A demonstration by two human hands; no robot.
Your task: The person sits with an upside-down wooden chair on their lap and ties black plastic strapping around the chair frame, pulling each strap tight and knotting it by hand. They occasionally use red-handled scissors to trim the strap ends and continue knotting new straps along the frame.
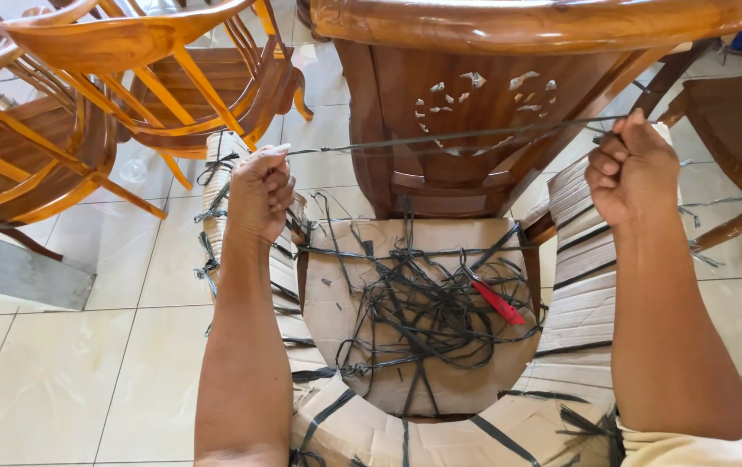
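1. Two hands raised, both fisted: left hand [260,192] and right hand [632,169] gripping one dark strap [449,137], stretched taut between them.
2. Below and between the hands: cardboard-wrapped chair seat [349,285], heaped with tangled loose straps [423,311]; red cutter [499,303] among them.
3. Beyond the strap: carved wooden chair back [475,60].

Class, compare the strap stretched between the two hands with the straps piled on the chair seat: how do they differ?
The held strap runs taut and straight between the left hand and right hand; the seat straps lie slack and tangled. The held strap is single; the seat straps are many. Both are thin and dark.
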